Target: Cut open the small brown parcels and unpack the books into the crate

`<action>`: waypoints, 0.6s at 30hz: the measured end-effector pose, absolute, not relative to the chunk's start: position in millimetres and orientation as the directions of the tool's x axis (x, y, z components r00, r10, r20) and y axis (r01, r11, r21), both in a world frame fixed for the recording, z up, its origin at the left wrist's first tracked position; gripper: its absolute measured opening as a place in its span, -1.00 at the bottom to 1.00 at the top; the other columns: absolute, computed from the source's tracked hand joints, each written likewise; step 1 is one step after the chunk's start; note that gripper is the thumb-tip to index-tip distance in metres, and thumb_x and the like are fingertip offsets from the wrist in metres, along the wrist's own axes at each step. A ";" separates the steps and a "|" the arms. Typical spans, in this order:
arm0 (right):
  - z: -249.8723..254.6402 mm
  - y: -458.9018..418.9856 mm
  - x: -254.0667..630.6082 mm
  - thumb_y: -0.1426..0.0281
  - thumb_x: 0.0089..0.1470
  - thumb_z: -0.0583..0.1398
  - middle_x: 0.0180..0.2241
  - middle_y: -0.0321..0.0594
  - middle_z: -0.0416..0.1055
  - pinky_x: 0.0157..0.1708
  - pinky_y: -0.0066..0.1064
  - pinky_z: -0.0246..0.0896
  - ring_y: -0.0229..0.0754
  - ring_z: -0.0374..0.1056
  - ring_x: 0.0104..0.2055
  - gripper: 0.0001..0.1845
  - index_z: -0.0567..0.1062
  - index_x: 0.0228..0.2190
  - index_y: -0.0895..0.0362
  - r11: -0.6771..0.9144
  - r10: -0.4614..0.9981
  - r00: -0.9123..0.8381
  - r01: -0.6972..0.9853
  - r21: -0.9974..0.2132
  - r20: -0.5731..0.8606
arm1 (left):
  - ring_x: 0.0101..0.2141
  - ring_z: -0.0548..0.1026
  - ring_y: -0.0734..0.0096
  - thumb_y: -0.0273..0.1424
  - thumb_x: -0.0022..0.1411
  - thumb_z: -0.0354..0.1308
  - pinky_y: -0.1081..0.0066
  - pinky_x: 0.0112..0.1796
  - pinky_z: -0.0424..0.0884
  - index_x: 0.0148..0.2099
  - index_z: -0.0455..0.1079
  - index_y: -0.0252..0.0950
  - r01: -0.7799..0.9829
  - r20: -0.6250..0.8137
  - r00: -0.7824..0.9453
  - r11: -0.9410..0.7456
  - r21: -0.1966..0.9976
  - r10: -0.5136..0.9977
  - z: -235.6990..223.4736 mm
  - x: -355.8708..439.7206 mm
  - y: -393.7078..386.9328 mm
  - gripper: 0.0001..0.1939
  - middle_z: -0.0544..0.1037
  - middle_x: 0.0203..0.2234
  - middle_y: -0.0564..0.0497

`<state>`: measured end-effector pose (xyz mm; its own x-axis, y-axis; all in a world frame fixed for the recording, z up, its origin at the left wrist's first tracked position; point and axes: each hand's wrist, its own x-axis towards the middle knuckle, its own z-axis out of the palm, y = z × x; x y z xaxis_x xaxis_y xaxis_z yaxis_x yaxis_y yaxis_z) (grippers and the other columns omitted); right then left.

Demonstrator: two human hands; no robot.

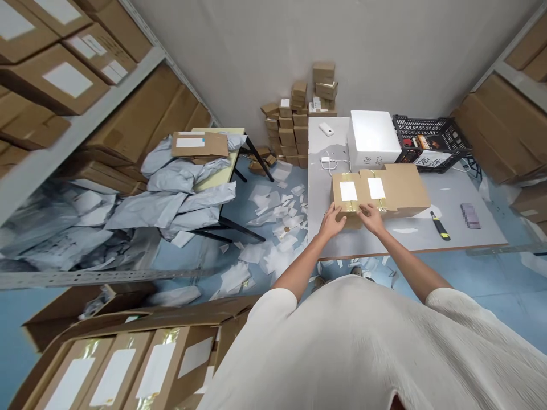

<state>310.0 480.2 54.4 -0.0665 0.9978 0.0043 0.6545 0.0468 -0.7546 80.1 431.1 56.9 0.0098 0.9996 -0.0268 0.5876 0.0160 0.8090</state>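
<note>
Finding: the first box (347,208), labelled and taped, sits on the grey surface (354,245), just right of the frame's centre. The left hand (331,223) touches its near left corner; the right hand (371,218) is at its near right corner, against the next box (376,196). As to grip, the fingers of both hands are bent about the edges; from where I stand I cannot tell whether they pinch the cardboard or merely rest on it.

Step in hand, in my judgement: steadying and squaring the first box in its row. The next move calls for even purchase at both near corners, the right fingers kept free of the neighbouring edge.

Obstructions: the next box stands close on the right, the plain box (405,191) beyond it. Behind the row are the foam box (371,134) and the crate (421,121). A cable (329,165) lies near the first box's far side and could snag. A knife (440,226) lies apart, at right.

Surroundings: bags (171,193) heap the left surface (222,173); scraps (290,222) litter the floor (171,259) at centre, a footing hazard; a loaded shelf (81,134) fills the upper left.
</note>
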 end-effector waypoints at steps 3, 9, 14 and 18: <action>48.7 485.7 318.8 0.00 0.16 0.28 0.19 0.03 0.53 0.41 0.17 0.22 0.27 0.31 0.39 -0.43 0.69 0.08 0.02 0.071 0.993 -0.117 0.658 -0.750 -0.008 | 0.52 0.22 -0.09 -0.20 0.44 0.26 0.08 0.46 0.27 0.45 0.44 -0.31 0.598 -0.078 -0.003 0.064 0.799 0.997 52.7 93.5 432.3 -0.37 0.19 0.57 -0.25; 34.8 483.3 316.8 0.06 0.21 0.26 0.29 0.05 0.45 0.46 0.25 0.08 0.29 0.14 0.50 -0.47 0.63 0.10 0.03 0.176 0.969 -0.246 0.651 -0.739 0.014 | 0.54 0.16 -0.12 -0.30 0.46 0.18 0.01 0.46 0.21 0.50 0.34 -0.35 0.754 -0.126 -0.063 0.130 0.644 0.990 42.1 113.7 417.9 -0.37 0.06 0.61 -0.31; 36.3 483.9 307.8 0.05 0.22 0.25 0.34 0.06 0.42 0.47 0.29 0.06 0.28 0.16 0.50 -0.44 0.58 0.16 0.02 0.181 0.961 -0.275 0.586 -0.790 0.016 | 0.56 0.08 -0.07 -0.28 0.51 0.09 -0.07 0.46 0.10 0.56 0.21 -0.25 0.851 -0.147 -0.085 0.149 0.504 0.985 50.1 111.2 406.6 -0.34 0.18 0.57 -0.25; 44.6 487.1 294.2 -0.02 0.25 0.24 0.40 0.05 0.35 0.37 0.16 0.30 0.22 0.35 0.38 -0.30 0.49 0.31 -0.01 0.157 0.931 -0.365 0.427 -0.891 -0.011 | 0.55 0.10 -0.11 -0.10 0.55 0.02 -0.07 0.46 0.08 0.59 0.14 -0.26 0.831 -0.202 -0.154 0.237 0.503 0.967 57.9 89.5 406.4 -0.30 0.17 0.58 -0.29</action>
<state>294.2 487.1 44.6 -0.3649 0.9310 -0.0109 0.4267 0.1568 -0.8907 89.5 406.4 57.9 -0.1536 0.9672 -0.2022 0.8309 0.2372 0.5034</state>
